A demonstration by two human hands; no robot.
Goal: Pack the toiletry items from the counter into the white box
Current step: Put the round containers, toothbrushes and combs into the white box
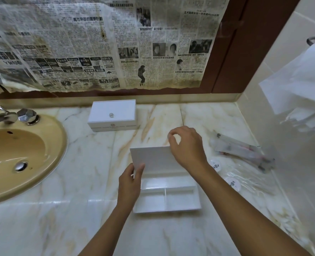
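Marble counter (97, 182) with tan veining runs beneath a wall papered with yellowed newspaper (97, 43), a beige sink (23, 154) and chrome tap (3, 116) at its left end. At the centre of the counter sits the white box (166, 198), open, its lid (153, 159) raised and tilted back. Inside, thin walls split the tray into one long compartment at the rear and two smaller ones at the front; all three show only bare white floor. The left hand (130, 182) grips the lid's left edge, thumb across its face. The right hand (187, 146) is at the lid's upper right corner, fingers curled; whether it actually pinches that corner cannot be told. Toiletry items lie to the right of the box: clear-wrapped long packets (241, 150) near the side wall, and two round sachets (215, 165) bearing a dark emblem just beside the right wrist. A second white box (113, 115), closed and topped by a small round knob, stands at the back near the tap.
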